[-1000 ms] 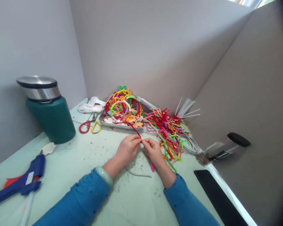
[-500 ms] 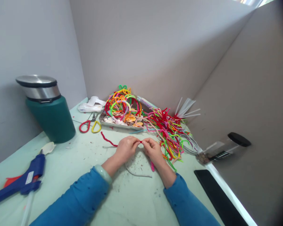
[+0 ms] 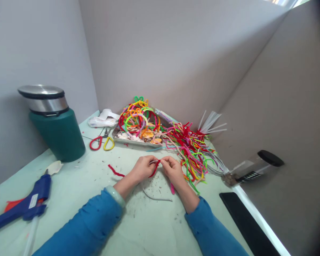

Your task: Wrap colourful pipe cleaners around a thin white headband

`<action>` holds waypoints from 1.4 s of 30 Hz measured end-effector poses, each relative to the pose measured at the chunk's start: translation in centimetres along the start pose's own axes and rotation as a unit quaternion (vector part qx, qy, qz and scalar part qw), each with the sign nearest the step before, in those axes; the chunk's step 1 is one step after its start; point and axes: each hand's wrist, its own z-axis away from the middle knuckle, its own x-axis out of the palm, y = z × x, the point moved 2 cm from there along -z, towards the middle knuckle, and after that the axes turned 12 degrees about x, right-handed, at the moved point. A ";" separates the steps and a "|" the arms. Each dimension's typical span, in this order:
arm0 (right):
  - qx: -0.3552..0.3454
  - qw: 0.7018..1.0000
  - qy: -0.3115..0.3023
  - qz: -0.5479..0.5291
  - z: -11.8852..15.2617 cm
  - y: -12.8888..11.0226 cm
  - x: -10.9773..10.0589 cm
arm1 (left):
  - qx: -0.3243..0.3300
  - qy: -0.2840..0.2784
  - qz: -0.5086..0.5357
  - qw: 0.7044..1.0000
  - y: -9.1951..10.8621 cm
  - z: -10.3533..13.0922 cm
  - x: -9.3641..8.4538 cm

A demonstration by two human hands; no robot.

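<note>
My left hand [image 3: 142, 168] is closed in a pinch on a thin grey wire, whose upper tip [image 3: 153, 161] shows past the fingertips. The wire's lower length [image 3: 157, 199] curves over the table below the hands. A fuzzy red pipe cleaner [image 3: 155, 170] runs from the fingertips down under my left hand, and its other end [image 3: 115, 171] sticks out to the left. With thumb and forefinger, my right hand [image 3: 172, 170] pinches the red pipe cleaner where it meets the wire tip. A pink strip [image 3: 172, 188] lies beside my right wrist.
Behind the hands stands a metal tray [image 3: 136, 142] with pipe-cleaner rings [image 3: 136, 119]. Loose pipe cleaners [image 3: 192, 149] pile up at right. Scissors [image 3: 101, 143], a green bottle [image 3: 57, 133] and a blue glue gun [image 3: 33, 201] are at left. A clear container [image 3: 246, 169] stands at right.
My left hand has shifted slightly left and its fingers have loosened, showing the wire tip. The red pipe cleaner now bends downward between the hands; its free end moved left. My right hand stayed put.
</note>
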 end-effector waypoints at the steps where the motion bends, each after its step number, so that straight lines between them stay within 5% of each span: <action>1: -0.003 1.000 0.002 0.008 0.0 -0.1 0.0 | 0.002 0.003 -0.015 1.000 0.0 0.0 0.0; 17: -0.020 0.999 0.016 0.042 0.1 -0.6 0.0 | 0.050 0.015 -0.143 0.988 0.9 0.6 -0.2; 26: -0.024 0.999 0.014 0.043 0.0 -0.6 0.0 | 0.067 0.064 -0.098 0.991 1.4 0.7 -0.5; 32: -0.030 0.997 0.001 0.068 0.2 -0.6 0.2 | -0.046 0.073 0.054 0.995 0.3 0.1 -0.3; 37: -0.025 0.997 -0.002 0.075 0.3 -0.7 0.2 | -0.209 0.072 0.271 0.937 -0.3 -0.2 0.2; 42: -0.029 0.997 -0.011 0.066 0.3 -0.7 0.2 | -0.237 0.085 0.298 0.921 -0.8 -0.1 0.2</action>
